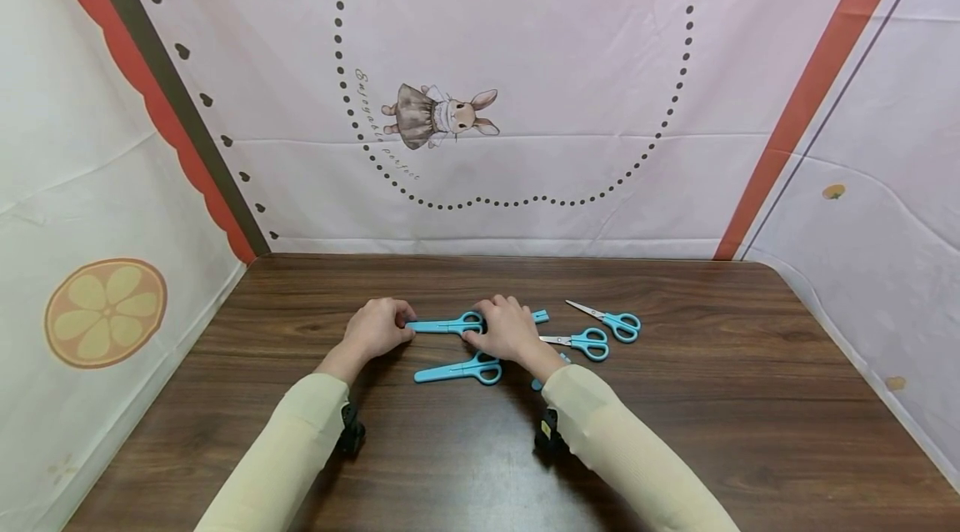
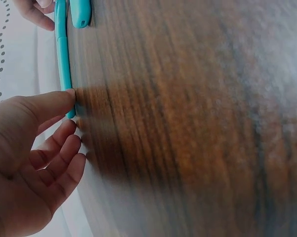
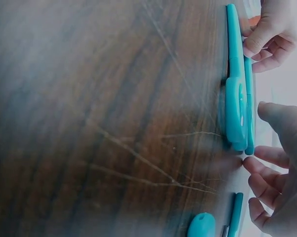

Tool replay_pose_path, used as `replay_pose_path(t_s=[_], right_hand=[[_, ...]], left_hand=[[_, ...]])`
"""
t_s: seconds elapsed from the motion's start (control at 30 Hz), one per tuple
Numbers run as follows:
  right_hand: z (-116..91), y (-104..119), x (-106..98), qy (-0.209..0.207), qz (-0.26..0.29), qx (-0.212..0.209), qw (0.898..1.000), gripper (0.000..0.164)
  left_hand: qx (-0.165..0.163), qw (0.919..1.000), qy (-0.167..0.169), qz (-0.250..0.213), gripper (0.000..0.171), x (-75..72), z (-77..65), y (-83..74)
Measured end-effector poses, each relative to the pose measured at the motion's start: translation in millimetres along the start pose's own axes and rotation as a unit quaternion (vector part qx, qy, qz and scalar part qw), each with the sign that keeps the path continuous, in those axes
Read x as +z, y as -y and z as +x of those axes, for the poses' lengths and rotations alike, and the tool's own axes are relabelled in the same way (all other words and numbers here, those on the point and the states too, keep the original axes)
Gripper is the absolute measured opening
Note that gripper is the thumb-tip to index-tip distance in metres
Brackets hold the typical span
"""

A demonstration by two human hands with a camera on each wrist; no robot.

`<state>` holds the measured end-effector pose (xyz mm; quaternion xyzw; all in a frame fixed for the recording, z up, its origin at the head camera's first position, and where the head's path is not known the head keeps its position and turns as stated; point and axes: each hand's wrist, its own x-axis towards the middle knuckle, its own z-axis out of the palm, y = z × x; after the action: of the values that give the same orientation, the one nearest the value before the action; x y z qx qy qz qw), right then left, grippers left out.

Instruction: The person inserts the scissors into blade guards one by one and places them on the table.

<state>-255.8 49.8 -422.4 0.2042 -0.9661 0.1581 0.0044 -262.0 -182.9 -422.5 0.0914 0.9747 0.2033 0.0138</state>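
A pair of light-blue scissors (image 1: 442,326) in a matching blade cover lies on the table, handles to the right. My left hand (image 1: 377,328) pinches the tip of the cover between thumb and fingers. Around the handle loops is my right hand (image 1: 510,330); in the right wrist view its thumb and fingers are spread apart, fingertips right at the handle end. Nearer to me lies a second pair of covered scissors (image 1: 450,372), parallel to the first.
Right of my right hand lie two uncovered scissors, one farther back (image 1: 621,326) and one nearer (image 1: 588,343), blades pointing left. Loose blue covers, one behind (image 1: 540,316) and one in front (image 1: 537,384), are partly hidden by the right hand and wrist. A printed cloth (image 1: 570,98) hangs behind the wooden table (image 1: 750,399).
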Motion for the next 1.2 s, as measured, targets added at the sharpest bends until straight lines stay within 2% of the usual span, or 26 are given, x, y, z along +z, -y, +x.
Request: replay_pose_path(t_s=[0.23, 0.5, 0.73, 0.97, 1.2], right_hand=[[-3.2, -1.4, -4.4, 0.007, 0.034, -0.007, 0.999, 0.046], [-4.9, -5.4, -7.0, -0.014, 0.053, -0.032, 0.998, 0.034], [-6.6, -8.2, -8.4, -0.037, 0.057, -0.064, 0.996, 0.031], [-10.9, -12.7, -11.7, -0.075, 0.066, -0.113, 0.989, 0.033], [-14.9, -17.9, -11.5, -0.08, 0.069, -0.129, 0.986, 0.033]], left_hand=[[0.001, 1.0, -0.005, -0.005, 0.016, -1.1, -0.3, 2.2], [0.004, 0.9998, -0.02, -0.009, 0.014, -3.3, -1.5, 5.1], [0.019, 0.9989, -0.041, -0.013, 0.01, -5.3, -3.3, 2.5], [0.03, 0.9981, -0.051, -0.017, 0.009, -4.4, -6.5, -1.7], [0.05, 0.9969, -0.056, -0.025, 0.007, -5.0, -12.3, -10.1]])
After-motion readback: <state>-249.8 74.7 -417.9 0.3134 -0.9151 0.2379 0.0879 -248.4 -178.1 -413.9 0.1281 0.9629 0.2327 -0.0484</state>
